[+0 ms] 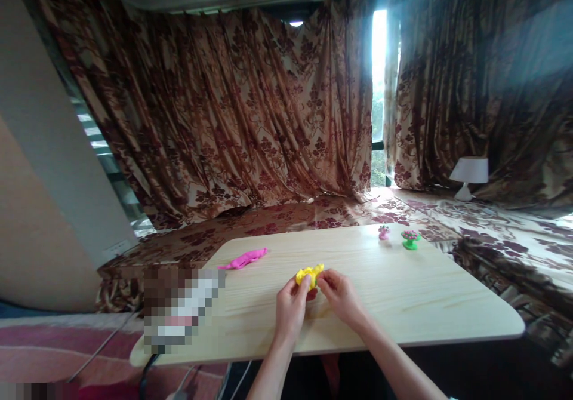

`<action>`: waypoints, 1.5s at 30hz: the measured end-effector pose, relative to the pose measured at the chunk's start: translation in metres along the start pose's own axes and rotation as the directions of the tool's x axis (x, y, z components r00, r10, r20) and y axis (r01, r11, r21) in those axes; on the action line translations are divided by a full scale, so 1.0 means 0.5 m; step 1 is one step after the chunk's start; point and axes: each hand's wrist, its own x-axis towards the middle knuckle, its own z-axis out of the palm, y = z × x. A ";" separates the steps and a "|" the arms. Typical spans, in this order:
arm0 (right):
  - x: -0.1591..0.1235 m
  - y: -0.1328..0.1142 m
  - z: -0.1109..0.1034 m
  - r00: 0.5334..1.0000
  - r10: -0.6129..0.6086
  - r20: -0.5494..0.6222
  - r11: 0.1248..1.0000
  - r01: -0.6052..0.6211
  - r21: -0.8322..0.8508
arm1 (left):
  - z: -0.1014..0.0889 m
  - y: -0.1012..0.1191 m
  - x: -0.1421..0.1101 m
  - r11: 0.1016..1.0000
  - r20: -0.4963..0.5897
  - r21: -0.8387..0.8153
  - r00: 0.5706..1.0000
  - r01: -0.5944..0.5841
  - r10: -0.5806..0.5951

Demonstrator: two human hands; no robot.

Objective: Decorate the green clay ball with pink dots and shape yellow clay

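Observation:
A lumpy piece of yellow modelling clay (306,276), with one end poking up to the right, is in my left hand (292,300). My left thumb lies across its front, and the fingers are behind it. My right hand (336,289) is closed in a pinch against the clay's right side. A small speck of green shows by those fingertips; what they pinch is too small to make out. Both hands are just above the near middle of the pale wooden table (385,304).
A long pink clay piece (246,259) lies at the table's back left. Toward the back right stand a small pink clay figure (384,233) and a green clay figure (410,240) with a pink-dotted top. A blurred-out object (190,307) covers the left edge. A white lamp (468,176) stands beyond.

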 end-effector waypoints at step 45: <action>-0.005 -0.013 -0.004 0.985 -0.171 0.014 0.962 0.170 -0.216 | -0.001 0.009 -0.006 0.914 -0.005 0.360 0.979 -0.187 0.202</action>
